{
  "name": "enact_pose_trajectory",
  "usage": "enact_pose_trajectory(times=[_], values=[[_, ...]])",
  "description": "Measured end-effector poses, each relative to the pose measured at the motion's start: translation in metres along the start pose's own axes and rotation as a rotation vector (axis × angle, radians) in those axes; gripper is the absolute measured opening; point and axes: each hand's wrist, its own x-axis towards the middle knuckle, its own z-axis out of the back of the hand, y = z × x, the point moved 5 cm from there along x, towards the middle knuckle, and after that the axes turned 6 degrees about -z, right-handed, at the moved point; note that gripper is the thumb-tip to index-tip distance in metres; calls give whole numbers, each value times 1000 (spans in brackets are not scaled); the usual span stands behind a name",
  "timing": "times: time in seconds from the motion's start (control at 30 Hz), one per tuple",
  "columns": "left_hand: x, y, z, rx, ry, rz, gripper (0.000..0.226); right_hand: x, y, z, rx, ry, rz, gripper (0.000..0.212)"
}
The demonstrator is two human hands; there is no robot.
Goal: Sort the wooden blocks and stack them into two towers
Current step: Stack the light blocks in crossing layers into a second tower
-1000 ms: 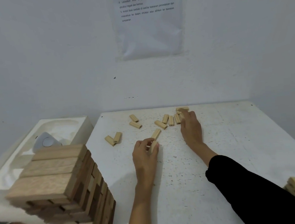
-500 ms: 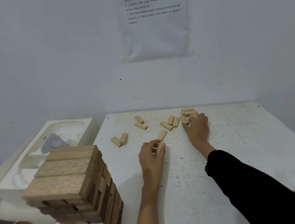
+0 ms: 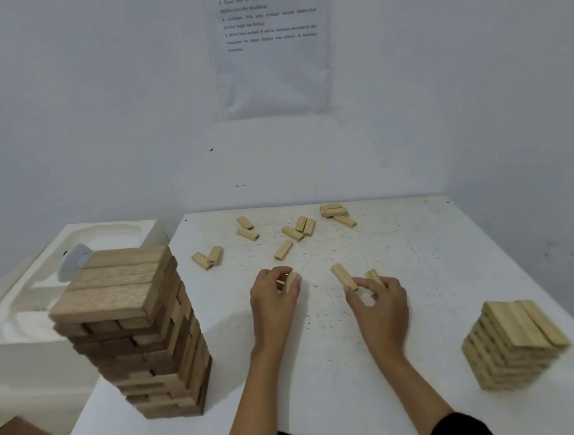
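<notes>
Head view: the right hand (image 3: 379, 299) has drawn back from the loose blocks (image 3: 292, 233) at the far edge, fingers curled round two small blocks (image 3: 343, 276); the left hand (image 3: 273, 297) still pinches one small block (image 3: 291, 280); all three probably belong on the light tower (image 3: 518, 340), near right.

My left hand (image 3: 274, 299) lies knuckles up, fingers curled round a small block (image 3: 291, 280) at its tips. My right hand (image 3: 381, 304), just beside it, pinches a second block (image 3: 344, 277) between thumb and forefinger. Both arms reach straight ahead.
</notes>
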Motion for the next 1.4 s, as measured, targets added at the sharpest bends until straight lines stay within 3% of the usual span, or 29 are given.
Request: enact_pose_trajectory(times=[0.13, 0.37, 0.5, 0.63, 0.73, 0.83, 0.93, 1.2, 1.4], values=[[-20, -5, -3, 47, 72, 13, 17, -28, -9, 30, -182, 45, 38, 21], [-70, -23, 7, 134, 151, -38, 13, -56, -16, 62, -332, 102, -36, 26], [-94, -33, 11, 168, 165, -95, 13, -73, -9, 64, -361, 174, 35, 31], [-97, -36, 12, 168, 240, -24, 30, -77, -4, 66, -427, 351, 129, 48], [-90, -34, 20, 103, 417, 54, 35, -67, -7, 74, -354, 558, 132, 60], [-87, -31, 28, -16, 607, 112, 54, -55, -16, 82, -274, 725, 64, 69], [-86, -33, 27, -10, 643, 80, 60, -47, -18, 83, -248, 719, 64, 65], [-81, -44, 5, 80, 597, -19, 48, -37, -3, 64, -327, 689, 205, 56], [-83, -44, -2, 106, 567, -20, 49, -41, -8, 63, -259, 703, 202, 55]])
